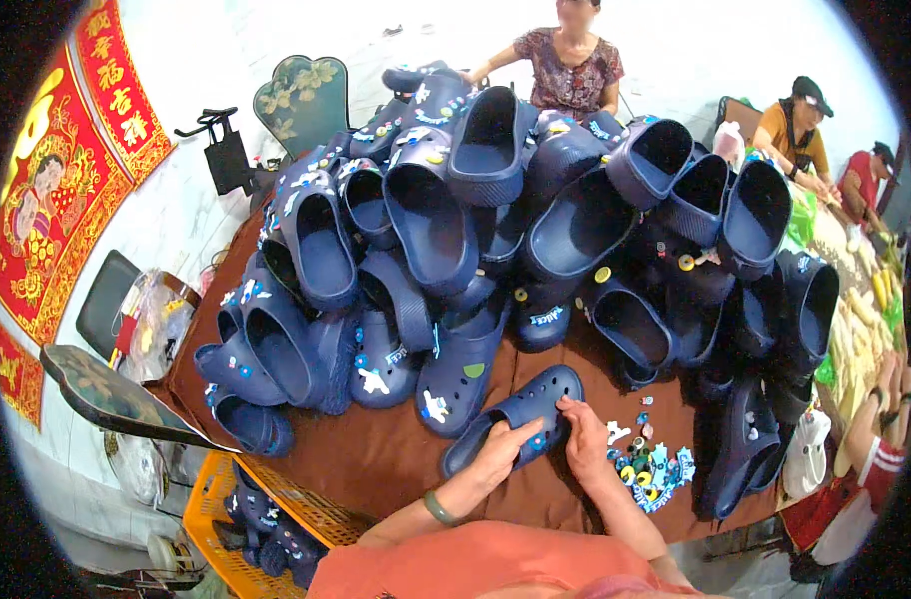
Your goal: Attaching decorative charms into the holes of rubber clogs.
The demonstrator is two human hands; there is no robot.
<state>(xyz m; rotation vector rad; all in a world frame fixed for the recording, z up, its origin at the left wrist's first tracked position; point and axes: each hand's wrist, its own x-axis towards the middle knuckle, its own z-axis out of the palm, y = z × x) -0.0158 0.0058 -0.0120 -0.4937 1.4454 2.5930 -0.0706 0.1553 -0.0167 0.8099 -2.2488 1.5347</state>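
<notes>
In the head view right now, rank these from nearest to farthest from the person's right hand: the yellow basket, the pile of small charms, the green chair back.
1. pile of small charms, just right of the right hand.
2. yellow basket, lower left, below the table.
3. green chair back, far upper left.

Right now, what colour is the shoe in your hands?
Dark navy blue clog, seen in the head view.

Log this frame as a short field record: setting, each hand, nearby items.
setting: table with brown cloth, heaped with navy clogs
left hand: grips the heel end of a single clog
right hand: fingers on that clog's top, near the toe
charms: small colourful pile on the cloth, right of the right hand
crate: orange, below the table edge, holding more clogs
others: people seated at the far side and right
</notes>
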